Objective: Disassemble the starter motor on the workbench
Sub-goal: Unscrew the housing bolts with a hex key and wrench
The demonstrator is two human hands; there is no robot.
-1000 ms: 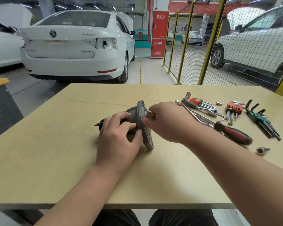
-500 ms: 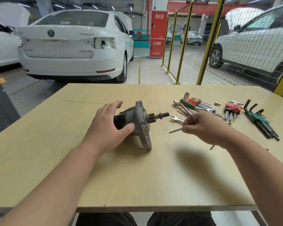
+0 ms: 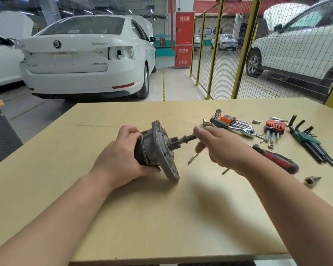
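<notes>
Left hand (image 3: 119,160) fingers curl round the starter motor (image 3: 158,148) body; right hand (image 3: 223,148) fingers at the shaft (image 3: 186,139) tip, grip too blurry to tell.

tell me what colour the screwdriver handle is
Screwdriver handle: red and black, head view.

Starter motor (image 3: 158,148): one
Hex key sets (image 3: 227,120): three
Screwdriver (image 3: 277,160): one
Long bolts (image 3: 192,158): two
Small sockets (image 3: 312,181): two
Hands (image 3: 119,160): two
</notes>
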